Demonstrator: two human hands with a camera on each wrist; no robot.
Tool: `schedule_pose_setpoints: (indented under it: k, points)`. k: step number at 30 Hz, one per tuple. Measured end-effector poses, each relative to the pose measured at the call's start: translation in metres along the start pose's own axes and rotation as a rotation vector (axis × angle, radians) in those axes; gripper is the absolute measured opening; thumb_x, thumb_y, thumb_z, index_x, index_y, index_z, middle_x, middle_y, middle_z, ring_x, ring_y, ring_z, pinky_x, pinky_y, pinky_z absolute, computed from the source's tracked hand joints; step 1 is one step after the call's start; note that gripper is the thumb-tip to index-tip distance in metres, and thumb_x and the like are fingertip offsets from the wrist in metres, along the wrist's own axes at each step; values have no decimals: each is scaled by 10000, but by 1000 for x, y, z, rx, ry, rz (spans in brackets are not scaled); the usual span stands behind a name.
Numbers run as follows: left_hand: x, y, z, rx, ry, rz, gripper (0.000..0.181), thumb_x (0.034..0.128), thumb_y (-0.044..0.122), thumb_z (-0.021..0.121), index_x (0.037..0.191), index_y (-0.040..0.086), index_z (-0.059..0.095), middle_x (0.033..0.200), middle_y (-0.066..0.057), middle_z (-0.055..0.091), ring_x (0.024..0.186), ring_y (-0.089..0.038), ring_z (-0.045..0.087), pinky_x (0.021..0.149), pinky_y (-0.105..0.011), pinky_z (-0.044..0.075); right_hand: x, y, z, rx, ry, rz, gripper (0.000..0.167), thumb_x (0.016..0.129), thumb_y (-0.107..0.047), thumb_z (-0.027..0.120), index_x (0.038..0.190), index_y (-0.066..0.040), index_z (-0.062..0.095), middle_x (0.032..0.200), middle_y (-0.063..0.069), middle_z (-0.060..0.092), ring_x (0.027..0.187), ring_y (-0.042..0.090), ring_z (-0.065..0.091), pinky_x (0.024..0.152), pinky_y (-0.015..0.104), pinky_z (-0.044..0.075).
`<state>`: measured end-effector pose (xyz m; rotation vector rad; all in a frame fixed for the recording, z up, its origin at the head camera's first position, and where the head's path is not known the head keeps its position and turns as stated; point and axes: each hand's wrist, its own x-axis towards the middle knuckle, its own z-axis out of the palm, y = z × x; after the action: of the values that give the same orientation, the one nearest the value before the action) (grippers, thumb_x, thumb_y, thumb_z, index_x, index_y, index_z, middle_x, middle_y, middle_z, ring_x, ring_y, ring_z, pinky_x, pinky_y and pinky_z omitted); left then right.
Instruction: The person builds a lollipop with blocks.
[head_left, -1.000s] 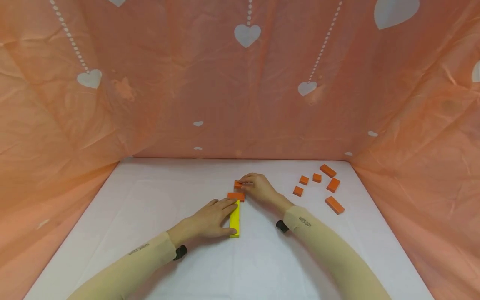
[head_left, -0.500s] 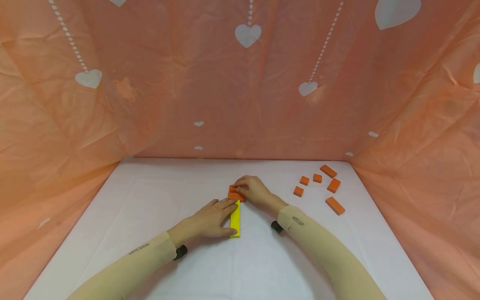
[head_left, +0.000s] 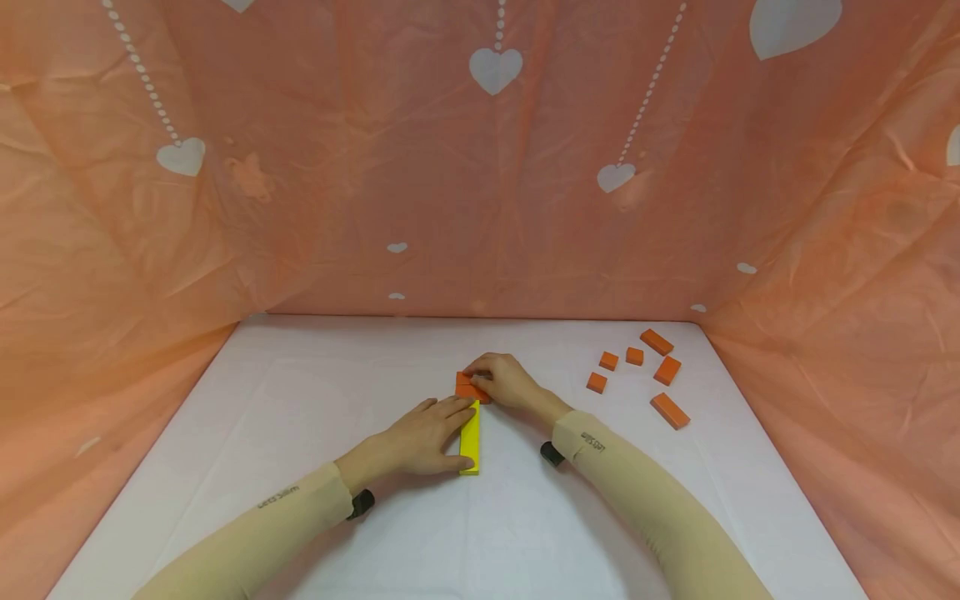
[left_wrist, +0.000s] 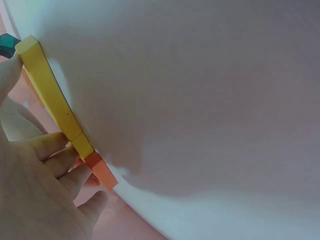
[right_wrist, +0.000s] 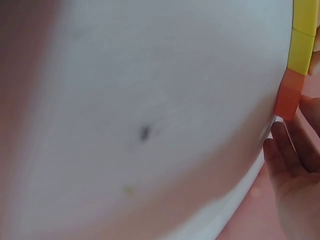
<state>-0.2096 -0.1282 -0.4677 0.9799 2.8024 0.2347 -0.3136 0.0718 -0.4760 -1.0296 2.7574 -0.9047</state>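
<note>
Several yellow blocks (head_left: 470,437) lie end to end in a line; a seam shows in both wrist views. My left hand (head_left: 420,437) rests along their left side, thumb by the near end and fingertips at the far end. Across that far end sits an orange block (head_left: 468,391), with a second orange block (head_left: 462,378) set against it behind. My right hand (head_left: 510,383) pinches this rear block, fingers partly covering it. In the left wrist view the orange end (left_wrist: 101,170) adjoins the yellow line; likewise in the right wrist view the orange block (right_wrist: 290,95) adjoins yellow.
Loose orange blocks lie on the right side of the white table (head_left: 315,367), among them a small block (head_left: 596,382) and a longer block (head_left: 670,410). Pinkish-orange cloth (head_left: 480,208) hangs behind the table and along both sides.
My right hand has moved left and nearer, bringing the rear orange block up against the front one. The gap between them has closed. My left hand has stayed in place.
</note>
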Motion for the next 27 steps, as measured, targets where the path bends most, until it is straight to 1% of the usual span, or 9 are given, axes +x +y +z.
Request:
schedule_pose_setpoints:
  k: [4, 8, 16, 21, 27]
  points:
    - [0, 0, 0, -9, 1, 6, 864, 954, 600, 651, 1577, 44, 428, 1661, -112, 368, 1537, -292, 325, 1218, -555, 312, 0, 0, 1, -25, 9, -18, 205, 1009, -74, 669, 1179, -43, 778, 1187, 102, 730, 1167, 289, 667, 1059, 445, 520]
    - [-1, 0, -1, -6, -1, 7, 863, 955, 599, 650, 1576, 43, 428, 1660, -116, 369, 1535, -295, 329, 1215, -556, 317, 1, -1, 0, -34, 5, -10, 206, 1010, -90, 675, 1183, -46, 779, 1194, 104, 729, 1175, 293, 664, 1067, 444, 515]
    - [-1, 0, -1, -11, -12, -9, 865, 957, 598, 651, 1581, 46, 421, 1669, -107, 355, 1543, -291, 316, 1223, -551, 306, 2, 1, 0, -24, 3, 3, 206, 1014, -77, 666, 1182, -44, 780, 1198, 107, 732, 1171, 296, 666, 1064, 449, 518]
    - [0, 0, -2, -21, -13, -14, 857, 955, 586, 659, 1580, 49, 424, 1670, -100, 355, 1542, -284, 316, 1225, -545, 304, 2, 0, 0, -4, -4, 33, 204, 1019, -79, 661, 1180, -46, 781, 1212, 108, 731, 1186, 297, 662, 1078, 452, 510]
    - [-1, 0, -2, -20, -7, -7, 848, 956, 578, 661, 1574, 45, 432, 1665, -106, 362, 1540, -284, 321, 1218, -546, 316, 1, 1, 1, 4, 9, 28, 188, 1010, -60, 666, 1150, -39, 790, 1186, 103, 739, 1171, 290, 668, 1069, 449, 516]
